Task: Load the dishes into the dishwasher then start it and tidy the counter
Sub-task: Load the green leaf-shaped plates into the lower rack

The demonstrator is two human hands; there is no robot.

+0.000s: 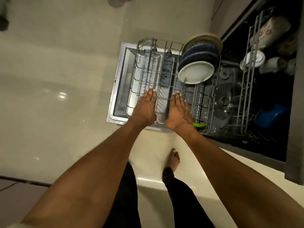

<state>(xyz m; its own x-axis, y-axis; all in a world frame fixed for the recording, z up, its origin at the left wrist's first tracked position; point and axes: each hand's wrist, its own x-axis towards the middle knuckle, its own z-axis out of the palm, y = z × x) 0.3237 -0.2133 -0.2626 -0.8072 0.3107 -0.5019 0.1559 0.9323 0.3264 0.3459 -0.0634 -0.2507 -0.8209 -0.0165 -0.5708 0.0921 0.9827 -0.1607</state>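
I look straight down at an open dishwasher. Its lower wire rack (pixel 148 63) is pulled out over the lowered door (pixel 118 83). Standing in the rack's right part are a white plate (pixel 195 72) and dark blue patterned plates (pixel 199 53). My left hand (pixel 145 107) and my right hand (pixel 178 111) are both stretched out flat over the rack's near side, fingers straight, holding nothing. The upper rack (pixel 251 66) inside the machine carries white cups (pixel 269 31) and a small white bowl (pixel 254 59). A green item (pixel 199 125) lies at the rack's near edge.
A blue object (pixel 269 114) sits low inside the dark tub. Glossy cream floor tiles (pixel 57 71) spread to the left. My bare foot (pixel 172 159) and black trouser legs stand below the door. A grey cabinet edge (pixel 294 145) borders the right.
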